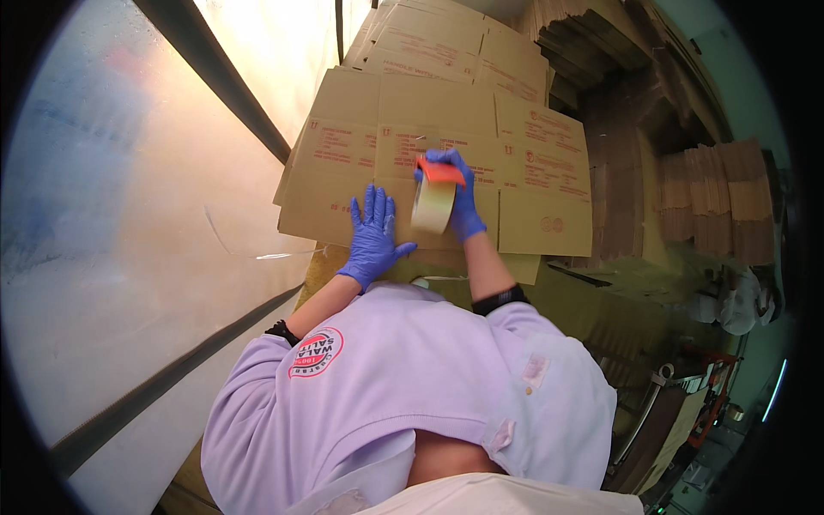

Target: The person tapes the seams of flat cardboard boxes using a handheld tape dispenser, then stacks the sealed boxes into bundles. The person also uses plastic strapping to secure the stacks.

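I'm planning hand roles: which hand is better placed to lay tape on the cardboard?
Probably the right hand: it grips the tape dispenser over the flattened carton. The left hand lies palm down, without tape.

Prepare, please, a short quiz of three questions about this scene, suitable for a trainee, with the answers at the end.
1. Which hand holds the orange-red tape dispenser over the flat cardboard box?
2. True or false: the left hand is open, with its thumb apart from the fingers.
3. Choose one. The gloves are: (a) white, (b) blue, (c) black.

Key: 1. The right hand. 2. True. 3. b.
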A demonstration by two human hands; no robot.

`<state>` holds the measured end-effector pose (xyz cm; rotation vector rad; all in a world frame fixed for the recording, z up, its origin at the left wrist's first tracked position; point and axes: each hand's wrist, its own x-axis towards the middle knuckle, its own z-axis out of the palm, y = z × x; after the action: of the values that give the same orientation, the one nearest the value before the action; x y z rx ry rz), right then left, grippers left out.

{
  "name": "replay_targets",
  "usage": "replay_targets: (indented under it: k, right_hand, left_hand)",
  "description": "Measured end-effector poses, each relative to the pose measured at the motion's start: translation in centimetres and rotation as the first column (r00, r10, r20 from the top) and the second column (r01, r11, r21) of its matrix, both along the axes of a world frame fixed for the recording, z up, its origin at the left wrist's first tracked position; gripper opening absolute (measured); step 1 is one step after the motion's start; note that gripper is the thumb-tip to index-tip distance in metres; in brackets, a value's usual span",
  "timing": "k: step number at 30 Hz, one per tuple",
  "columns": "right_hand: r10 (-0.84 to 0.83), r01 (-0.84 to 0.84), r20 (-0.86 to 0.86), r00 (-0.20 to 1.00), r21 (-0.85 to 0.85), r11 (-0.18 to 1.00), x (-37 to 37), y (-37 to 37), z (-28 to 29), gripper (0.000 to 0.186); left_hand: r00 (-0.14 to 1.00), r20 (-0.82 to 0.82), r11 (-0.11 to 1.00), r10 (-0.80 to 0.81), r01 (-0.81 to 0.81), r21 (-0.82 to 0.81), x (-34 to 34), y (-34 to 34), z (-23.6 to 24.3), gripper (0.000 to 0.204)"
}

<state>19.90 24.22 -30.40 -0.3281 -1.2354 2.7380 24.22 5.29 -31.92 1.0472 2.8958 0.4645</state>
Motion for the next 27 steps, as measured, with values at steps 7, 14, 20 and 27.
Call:
replay_targets:
  k: [7, 14, 20, 27]
  right_hand:
    - [0.314, -0.313, 0.184, 0.931, -0.037, 0.949, 0.5, 1.7, 3.0, 0.024]
    - [0.071, -0.085, 0.104, 0.992, 0.147, 0.986, 2.8, 0.9, 3.8, 0.029]
    - [-0.305, 0.440, -0.598, 0.741, 0.089, 0.894, 13.7, 9.1, 8.4, 0.022]
    - [-0.497, 0.927, -0.797, 0.344, 0.204, 0.313, 32.7, 16.9, 12.5, 0.030]
  left_hand:
    - [0.999, -0.005, 0.998, -0.032, 0.032, 0.058, -0.2, -0.5, -0.3, 0.097]
    - [0.983, 0.102, 0.984, -0.152, 0.160, -0.075, 0.2, -1.4, 2.2, 0.092]
    - [0.911, -0.124, 0.873, -0.394, 0.413, 0.259, 0.8, -6.3, 0.4, 0.059]
    - [0.952, -0.304, 0.042, 0.047, 0.302, 0.952, -12.0, -4.0, 21.8, 0.011]
